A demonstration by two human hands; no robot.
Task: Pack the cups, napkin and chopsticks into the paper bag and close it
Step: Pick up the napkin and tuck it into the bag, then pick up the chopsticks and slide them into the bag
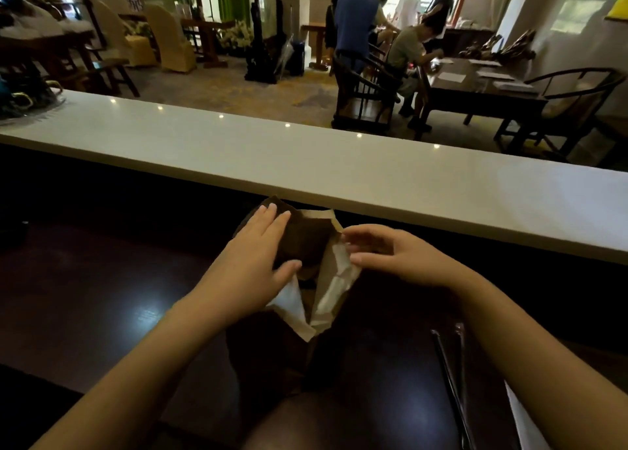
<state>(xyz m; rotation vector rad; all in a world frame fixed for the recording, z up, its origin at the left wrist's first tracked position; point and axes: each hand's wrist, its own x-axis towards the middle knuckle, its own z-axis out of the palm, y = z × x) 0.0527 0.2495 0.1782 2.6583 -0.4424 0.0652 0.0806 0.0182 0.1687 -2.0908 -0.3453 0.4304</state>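
Note:
A brown paper bag stands on the dark counter in front of me, its mouth spread open and its pale inner lining showing. My left hand rests flat on the bag's left flap, thumb hooked over the edge. My right hand pinches the right rim of the mouth between thumb and fingers. Dark chopsticks lie on the counter to the right of the bag, under my right forearm. A white napkin lies at the bottom right edge. The bag's inside is too dark to tell its contents, and no cups show.
A long white ledge runs across just behind the bag, above the dark counter. Beyond it is a room with wooden chairs, tables and several people at the back right.

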